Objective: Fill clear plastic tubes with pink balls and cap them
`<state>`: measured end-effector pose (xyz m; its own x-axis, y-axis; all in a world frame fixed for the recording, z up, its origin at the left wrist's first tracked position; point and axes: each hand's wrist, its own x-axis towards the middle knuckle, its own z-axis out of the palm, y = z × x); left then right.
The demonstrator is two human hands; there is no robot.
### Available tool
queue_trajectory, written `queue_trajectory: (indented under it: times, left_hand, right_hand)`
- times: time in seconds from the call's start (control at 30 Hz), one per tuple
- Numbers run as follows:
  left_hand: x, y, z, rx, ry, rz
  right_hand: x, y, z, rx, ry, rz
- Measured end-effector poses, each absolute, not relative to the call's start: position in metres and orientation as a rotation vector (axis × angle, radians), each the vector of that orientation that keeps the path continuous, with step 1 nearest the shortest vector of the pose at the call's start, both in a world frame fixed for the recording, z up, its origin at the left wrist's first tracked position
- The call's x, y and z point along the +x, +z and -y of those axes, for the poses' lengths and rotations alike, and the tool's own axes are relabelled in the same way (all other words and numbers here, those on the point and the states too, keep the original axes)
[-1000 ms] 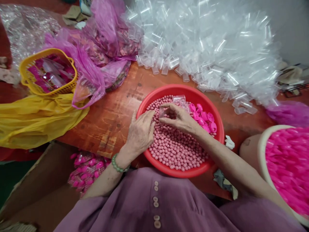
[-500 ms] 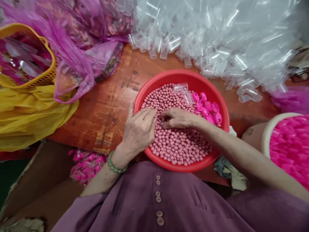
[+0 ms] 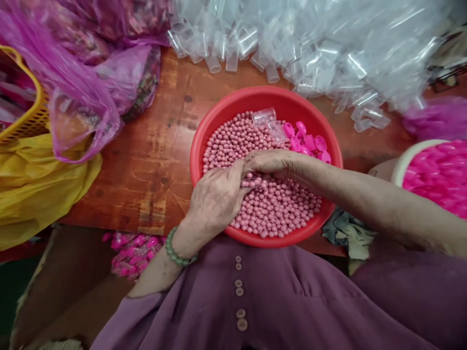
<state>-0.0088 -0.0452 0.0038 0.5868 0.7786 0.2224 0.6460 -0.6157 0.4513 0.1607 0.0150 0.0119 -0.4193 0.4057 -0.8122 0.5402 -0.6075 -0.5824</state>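
Observation:
A red basin [image 3: 199, 141] full of round pink beads [image 3: 277, 214] stands at the table's front edge, against the purple shirt. My left hand [image 3: 215, 197], with a green bead bracelet [image 3: 170, 248] at its wrist, is closed over the beads around what looks like a small clear plastic tube [image 3: 251, 183] with pink beads showing in it. Curled and palm down, my right hand [image 3: 268, 163] meets the left thumb; its fingertips are hidden. Two empty clear tubes [image 3: 264, 115] and several bright pink caps [image 3: 309, 142] lie on the beads behind the right hand.
A large heap of clear tubes [image 3: 328, 58] covers the back of the table. To the right stands a white-rimmed bucket [image 3: 401, 158] of pink pieces. On the left are purple bags [image 3: 87, 97], a yellow basket [image 3: 32, 119] and a yellow bag [image 3: 44, 180]. Below is an open carton [image 3: 73, 282].
My hands have come together, the right now touching the left at the thumb. Beads in a clear tube show between them. The whole view has shifted slightly.

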Motion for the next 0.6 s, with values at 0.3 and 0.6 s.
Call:
queue_trajectory:
  times: [0.3,0.6]
  left_hand:
    - [-0.011,-0.002,0.036,2.125,0.925,-0.964]
    - [-0.016,0.013,0.033,1.754,0.862,-0.797]
  right_hand:
    - [0.164,0.028,0.013,1.942,-2.554,-1.272]
    - [0.181,0.034,0.051,2.034,-1.709,-2.342]
